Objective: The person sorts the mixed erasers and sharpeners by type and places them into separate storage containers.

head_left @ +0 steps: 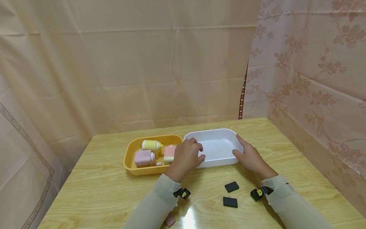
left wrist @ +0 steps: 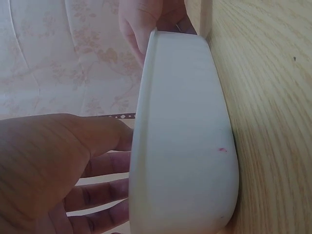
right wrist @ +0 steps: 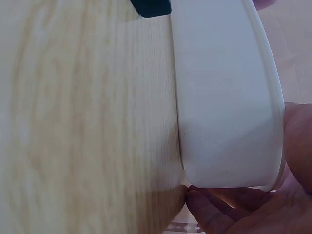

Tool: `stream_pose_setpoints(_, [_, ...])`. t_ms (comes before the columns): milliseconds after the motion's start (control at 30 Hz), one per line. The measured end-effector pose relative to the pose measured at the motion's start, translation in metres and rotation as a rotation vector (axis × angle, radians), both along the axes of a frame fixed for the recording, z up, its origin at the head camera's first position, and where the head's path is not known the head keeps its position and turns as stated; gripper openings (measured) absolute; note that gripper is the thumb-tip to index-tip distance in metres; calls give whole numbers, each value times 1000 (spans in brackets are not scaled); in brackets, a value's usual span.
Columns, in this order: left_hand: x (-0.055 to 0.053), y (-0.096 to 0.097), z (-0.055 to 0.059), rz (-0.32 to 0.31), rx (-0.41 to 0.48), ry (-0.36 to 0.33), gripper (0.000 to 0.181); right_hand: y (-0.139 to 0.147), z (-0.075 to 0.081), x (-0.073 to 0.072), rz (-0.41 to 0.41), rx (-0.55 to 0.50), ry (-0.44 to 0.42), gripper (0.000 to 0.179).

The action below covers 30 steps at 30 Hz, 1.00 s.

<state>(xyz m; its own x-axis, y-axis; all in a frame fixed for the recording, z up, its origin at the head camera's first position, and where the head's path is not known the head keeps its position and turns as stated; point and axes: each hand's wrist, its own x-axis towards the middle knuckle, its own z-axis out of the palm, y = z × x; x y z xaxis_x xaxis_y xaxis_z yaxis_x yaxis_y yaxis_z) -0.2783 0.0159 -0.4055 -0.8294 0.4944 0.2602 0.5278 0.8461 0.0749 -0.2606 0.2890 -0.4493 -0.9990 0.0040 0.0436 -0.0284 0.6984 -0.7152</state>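
Observation:
A white plastic tray with rounded corners sits on the wooden table, its inside bare where it shows. At its right end my right hand grips the wall, thumb over the rim and fingers round the outside, as the right wrist view also shows. My left hand hovers over the left end, fingers loosely bent and thumb apart, nothing between them. In the left wrist view its fingers appear behind the near rim of the tray. That hand partly hides the neighbouring yellow tray.
The yellow tray holds a yellow-and-white bottle, a pink bottle and a pink-and-cream block-shaped item. Two black flat rectangular pieces lie before the white tray. A small pink piece is near the left sleeve. Curtains stand behind the table.

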Motion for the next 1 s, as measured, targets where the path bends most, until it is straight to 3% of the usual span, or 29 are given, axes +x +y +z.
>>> stream_pose_setpoints(500, [12,5,12,-35,2,35,28,0,0,0,6,-1,5,77])
stream_pose_setpoints(1000, [24,12,17,-72,-31,69,28,2,-1,0,9,1,8,77])
